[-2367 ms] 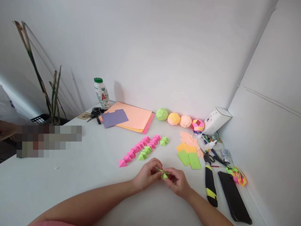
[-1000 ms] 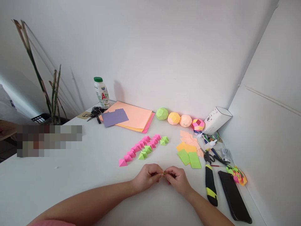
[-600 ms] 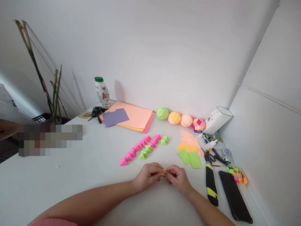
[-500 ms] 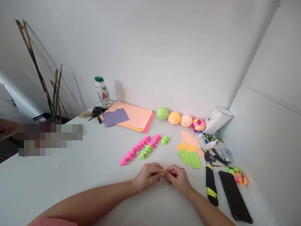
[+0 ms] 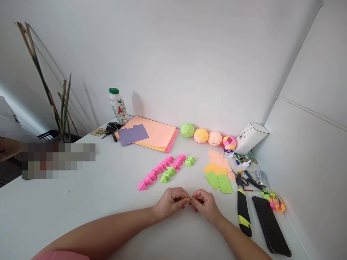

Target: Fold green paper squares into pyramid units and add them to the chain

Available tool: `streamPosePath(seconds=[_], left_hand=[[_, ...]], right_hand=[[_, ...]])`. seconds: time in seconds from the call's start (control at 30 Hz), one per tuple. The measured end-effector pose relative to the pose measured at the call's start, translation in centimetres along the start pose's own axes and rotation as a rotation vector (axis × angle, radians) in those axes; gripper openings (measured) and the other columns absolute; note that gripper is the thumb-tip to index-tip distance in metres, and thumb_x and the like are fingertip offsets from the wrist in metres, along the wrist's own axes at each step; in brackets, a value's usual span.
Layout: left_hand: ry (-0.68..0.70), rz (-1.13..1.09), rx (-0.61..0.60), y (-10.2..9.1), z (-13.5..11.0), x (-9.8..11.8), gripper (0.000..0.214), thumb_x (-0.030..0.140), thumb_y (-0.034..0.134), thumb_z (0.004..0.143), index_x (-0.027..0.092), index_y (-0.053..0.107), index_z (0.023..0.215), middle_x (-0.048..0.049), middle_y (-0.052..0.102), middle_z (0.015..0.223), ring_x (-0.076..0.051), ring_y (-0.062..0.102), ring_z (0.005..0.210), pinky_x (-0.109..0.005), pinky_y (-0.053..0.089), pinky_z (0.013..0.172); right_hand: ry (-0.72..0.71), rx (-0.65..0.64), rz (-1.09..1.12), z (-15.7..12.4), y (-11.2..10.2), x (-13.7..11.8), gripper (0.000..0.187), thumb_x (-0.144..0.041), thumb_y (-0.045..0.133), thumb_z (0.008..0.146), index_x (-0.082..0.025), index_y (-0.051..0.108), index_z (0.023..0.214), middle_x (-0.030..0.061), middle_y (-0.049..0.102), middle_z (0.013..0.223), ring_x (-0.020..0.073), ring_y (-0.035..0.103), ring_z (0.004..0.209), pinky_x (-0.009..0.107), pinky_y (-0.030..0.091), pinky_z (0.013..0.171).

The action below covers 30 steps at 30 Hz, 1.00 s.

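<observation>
Between my two hands is a small piece of green paper (image 5: 192,198), mostly covered by the fingers. My left hand (image 5: 173,203) pinches its left end, and my right hand (image 5: 204,205) pinches the right end. Just beyond them, folded pink paper units (image 5: 158,169) stand in slanting rows, with folded green paper units (image 5: 168,174) beside them. To the right of my right hand lie flat green paper slips (image 5: 225,184), overlapping orange slips (image 5: 216,168) and peach slips (image 5: 221,159).
Faceted paper balls (image 5: 201,135) line the wall beside a white box (image 5: 251,136). Coloured sheets (image 5: 159,131) and a bottle (image 5: 118,106) are at the back left. On the right lie a utility knife (image 5: 243,213), scissors (image 5: 241,180), a phone (image 5: 271,225) and paper scraps (image 5: 275,202).
Almost nothing differs. Both hands keep their pinch on the green paper, with only a very slight shift of the fingers.
</observation>
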<state>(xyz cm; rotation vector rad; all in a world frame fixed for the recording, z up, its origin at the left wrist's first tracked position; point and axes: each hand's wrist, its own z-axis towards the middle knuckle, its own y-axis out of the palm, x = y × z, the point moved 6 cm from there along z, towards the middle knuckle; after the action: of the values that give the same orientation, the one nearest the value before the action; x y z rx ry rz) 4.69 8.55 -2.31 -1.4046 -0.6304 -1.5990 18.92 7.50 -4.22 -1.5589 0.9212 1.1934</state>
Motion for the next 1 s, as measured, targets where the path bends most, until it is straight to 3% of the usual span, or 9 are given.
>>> streamPosePath(seconds=[0.57, 1.0], left_hand=[[-0.070, -0.030, -0.009, 0.1, -0.2, -0.2, 0.023, 0.030, 0.054, 0.084, 0.014, 0.070, 0.080, -0.0052, 0.065, 0.074, -0.011, 0.057, 0.057, -0.023, 0.048, 0.055], [-0.003, -0.004, 0.063, -0.3, -0.1, 0.3, 0.023, 0.030, 0.052, 0.085, 0.015, 0.068, 0.079, -0.0050, 0.064, 0.071, -0.013, 0.058, 0.061, -0.024, 0.049, 0.058]], right_hand=[[-0.008, -0.013, -0.021, 0.0, 0.1, -0.2, 0.024, -0.039, 0.060, 0.079, -0.018, 0.052, 0.072, -0.0012, 0.059, 0.058, 0.0098, 0.049, 0.046, 0.022, 0.040, 0.045], [-0.043, -0.080, 0.051, -0.2, -0.1, -1.7, 0.026, -0.041, 0.053, 0.084, -0.017, 0.058, 0.077, 0.0030, 0.065, 0.068, 0.0111, 0.054, 0.050, 0.025, 0.045, 0.052]])
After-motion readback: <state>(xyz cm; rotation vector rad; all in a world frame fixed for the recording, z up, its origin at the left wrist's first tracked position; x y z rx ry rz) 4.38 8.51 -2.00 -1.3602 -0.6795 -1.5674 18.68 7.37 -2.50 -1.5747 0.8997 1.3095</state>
